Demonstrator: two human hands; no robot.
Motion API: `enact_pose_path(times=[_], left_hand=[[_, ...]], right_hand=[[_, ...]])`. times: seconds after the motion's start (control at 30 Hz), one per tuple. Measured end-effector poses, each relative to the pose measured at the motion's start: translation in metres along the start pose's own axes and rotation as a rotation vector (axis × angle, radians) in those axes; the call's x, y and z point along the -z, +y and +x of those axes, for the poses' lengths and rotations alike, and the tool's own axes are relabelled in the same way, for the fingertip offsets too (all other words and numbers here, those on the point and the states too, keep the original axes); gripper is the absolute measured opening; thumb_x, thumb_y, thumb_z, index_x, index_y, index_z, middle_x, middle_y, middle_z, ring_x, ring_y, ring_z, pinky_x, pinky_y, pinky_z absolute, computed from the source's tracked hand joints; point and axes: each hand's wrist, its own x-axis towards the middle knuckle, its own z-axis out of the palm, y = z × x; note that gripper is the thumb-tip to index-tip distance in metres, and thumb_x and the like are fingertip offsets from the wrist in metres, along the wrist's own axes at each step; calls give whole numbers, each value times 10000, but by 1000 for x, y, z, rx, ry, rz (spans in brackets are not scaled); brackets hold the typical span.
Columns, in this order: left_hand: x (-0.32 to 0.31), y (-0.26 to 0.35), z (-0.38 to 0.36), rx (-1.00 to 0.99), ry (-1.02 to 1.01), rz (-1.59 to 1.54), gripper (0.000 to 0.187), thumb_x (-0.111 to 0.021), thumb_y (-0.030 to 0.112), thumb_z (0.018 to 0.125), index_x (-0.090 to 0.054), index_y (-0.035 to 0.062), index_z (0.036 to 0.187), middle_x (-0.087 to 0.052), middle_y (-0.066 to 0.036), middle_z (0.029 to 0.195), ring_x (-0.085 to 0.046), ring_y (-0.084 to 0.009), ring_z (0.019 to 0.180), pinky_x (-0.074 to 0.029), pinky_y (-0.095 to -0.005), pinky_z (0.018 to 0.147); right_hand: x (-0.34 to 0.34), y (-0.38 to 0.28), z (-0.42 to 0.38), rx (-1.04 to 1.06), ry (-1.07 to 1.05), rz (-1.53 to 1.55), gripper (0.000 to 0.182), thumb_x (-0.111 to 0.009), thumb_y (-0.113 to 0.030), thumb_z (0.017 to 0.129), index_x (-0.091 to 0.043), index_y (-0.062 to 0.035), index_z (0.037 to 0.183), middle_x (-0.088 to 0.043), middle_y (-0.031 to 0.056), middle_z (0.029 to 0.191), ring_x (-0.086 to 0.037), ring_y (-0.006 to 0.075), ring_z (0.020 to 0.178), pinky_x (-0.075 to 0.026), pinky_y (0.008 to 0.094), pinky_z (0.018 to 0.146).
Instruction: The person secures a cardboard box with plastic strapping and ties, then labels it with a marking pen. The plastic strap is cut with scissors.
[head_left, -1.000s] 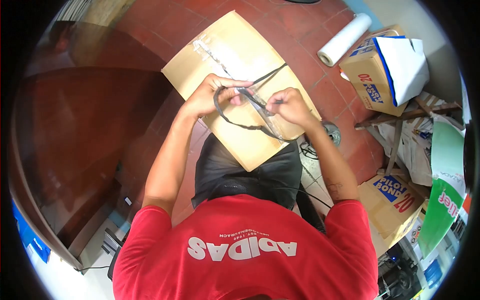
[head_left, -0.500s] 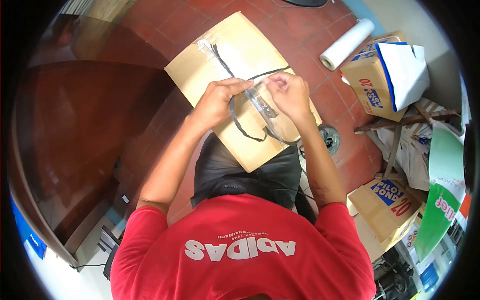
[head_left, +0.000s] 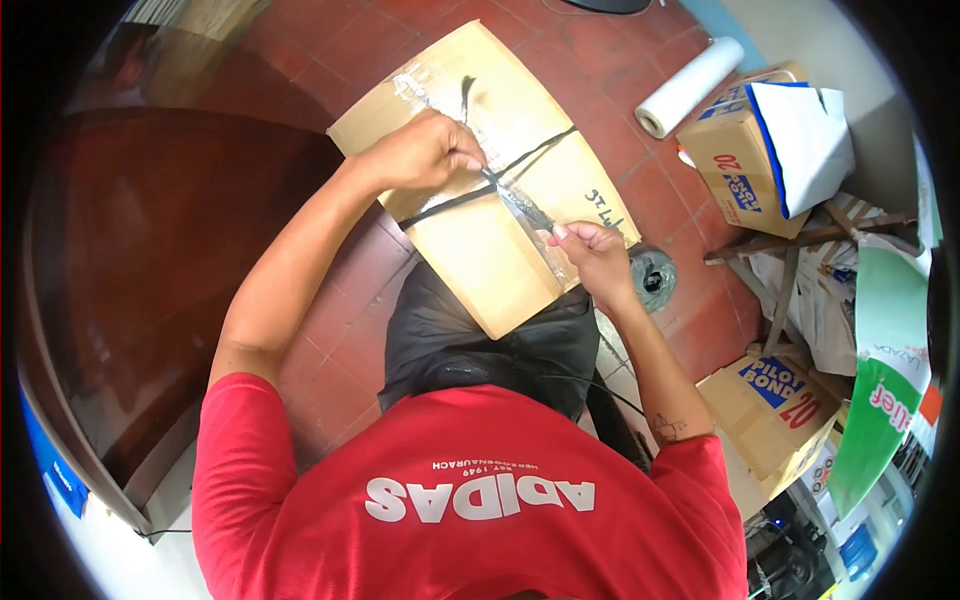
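Observation:
A cardboard box [head_left: 480, 265] lies tilted across my lap, with clear tape along its top and handwriting near its right corner. Black cord [head_left: 540, 151] crosses the box and meets at a crossing near the middle. My left hand [head_left: 430, 150] is closed on the cord just up and left of that crossing, and a loose cord end sticks up beyond it. Lower right of the crossing, my right hand [head_left: 597, 262] pinches the other length of cord. The cord between the two hands looks taut.
A roll of white wrap [head_left: 690, 88] and a printed box [head_left: 735, 165] with white sheets stand at the upper right. A coil [head_left: 652, 280] lies on the tiled floor. Another printed box [head_left: 770, 410] is at lower right, dark furniture [head_left: 180, 290] at left.
My hands have moved apart, the left up and left, the right down and right. The loose loop is gone, and the cord now runs straight across the box.

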Motion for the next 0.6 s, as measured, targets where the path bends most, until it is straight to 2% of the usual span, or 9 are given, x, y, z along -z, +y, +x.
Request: enact_pose_path(times=[0.07,0.13,0.2,0.27,0.37,0.4,0.43,0.5,0.6], left_hand=[[-5,-27,13,1,3,17,202,-716,50,816,-724,6,1013,-706,-179,929,-693,-311,889,-542,-380,811],[-10,-66,17,140,-4,259,145,-707,31,798,-719,9,941,-706,-172,907,-690,-320,889,-545,-386,808],[-20,-53,15,111,96,331,182,-698,40,734,-733,50,912,-710,-171,884,-682,-345,879,-538,-420,787],[-22,-40,8,125,78,388,150,-666,62,768,-728,45,903,-702,-184,890,-669,-369,867,-532,-444,790],[-25,-32,5,256,136,378,133,-632,94,811,-723,39,890,-697,-201,878,-660,-398,854,-526,-460,795],[-28,-29,2,263,135,381,133,-632,94,811,-723,39,890,-697,-201,878,-660,-398,854,-526,-460,795],[-31,-29,2,295,165,377,126,-640,109,838,-713,26,898,-695,-203,888,-655,-398,864,-518,-457,795],[-36,-24,4,362,225,370,135,-655,136,860,-705,16,898,-692,-208,895,-650,-399,876,-509,-455,799],[-36,-19,2,366,260,371,140,-672,143,846,-717,24,903,-697,-200,886,-654,-392,873,-513,-452,797]], right_hand=[[9,16,13,341,78,-373,236,-676,-224,935,-732,5,921,-693,81,720,-583,139,573,-468,288,568],[11,14,18,394,220,-636,230,-676,-200,930,-713,8,840,-646,83,650,-573,147,575,-479,295,580],[18,24,28,528,268,-969,171,-678,-196,888,-734,-38,852,-666,194,723,-631,368,618,-516,420,611],[21,13,20,458,249,-1035,162,-689,-185,857,-727,-38,800,-679,156,717,-653,357,693,-529,440,676],[22,-12,31,996,45,-984,134,-697,-105,810,-678,-41,695,-711,117,862,-661,289,840,-503,416,793],[18,-17,42,997,41,-978,134,-697,-105,810,-678,-41,695,-711,117,862,-661,289,840,-503,416,793],[12,-23,57,1021,-81,-671,152,-679,-79,810,-642,-24,674,-699,102,856,-641,254,808,-493,400,775],[-13,-37,61,666,-251,56,209,-627,-25,825,-537,8,639,-646,78,735,-570,156,669,-482,340,689],[-40,-39,83,295,-132,475,226,-629,-41,855,-537,12,655,-615,68,645,-543,140,573,-469,295,590]])
